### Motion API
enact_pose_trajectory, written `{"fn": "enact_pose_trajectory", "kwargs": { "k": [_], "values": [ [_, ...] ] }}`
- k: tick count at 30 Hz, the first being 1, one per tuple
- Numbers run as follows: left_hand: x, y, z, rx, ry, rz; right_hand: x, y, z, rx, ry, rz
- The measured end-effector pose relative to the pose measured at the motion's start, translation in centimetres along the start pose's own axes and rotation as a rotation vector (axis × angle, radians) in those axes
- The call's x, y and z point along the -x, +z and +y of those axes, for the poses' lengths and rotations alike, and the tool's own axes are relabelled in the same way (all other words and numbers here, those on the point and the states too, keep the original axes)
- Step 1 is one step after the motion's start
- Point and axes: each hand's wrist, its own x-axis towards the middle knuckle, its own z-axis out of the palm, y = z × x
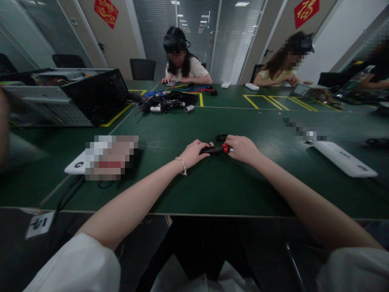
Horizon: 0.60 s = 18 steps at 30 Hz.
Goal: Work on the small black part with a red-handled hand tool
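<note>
Just in front of me over the green table (188, 194), both hands meet at a small dark object. My left hand (192, 155), with a bracelet at the wrist, pinches the black part (215, 150) between thumb and fingers. My right hand (242, 148) has its fingers curled round the red-and-black tool end (226, 148); its exact kind is too small and dark to tell. Right behind the fingers lies a black item (221, 137), partly covered by the right hand.
To my left lie a white power bank (77, 165) and an open computer case (45, 103). A second white power bank (345, 159) is on the right. Tangled black cables (167, 101) lie ahead. Across the table sit several people, including one opposite (188, 67).
</note>
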Motion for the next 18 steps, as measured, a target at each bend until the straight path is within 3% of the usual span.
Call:
{"fn": "enact_pose_trajectory", "kwargs": {
  "k": [6,18],
  "values": [
    [0.02,-0.11,0.11,0.006,-0.026,-0.011,0.14,-0.52,-0.27,0.076,-0.009,0.031],
    [-0.07,0.0,0.16,-0.01,-0.003,-0.006,-0.07,0.19,0.29,0.006,0.009,-0.012]
  ]
}}
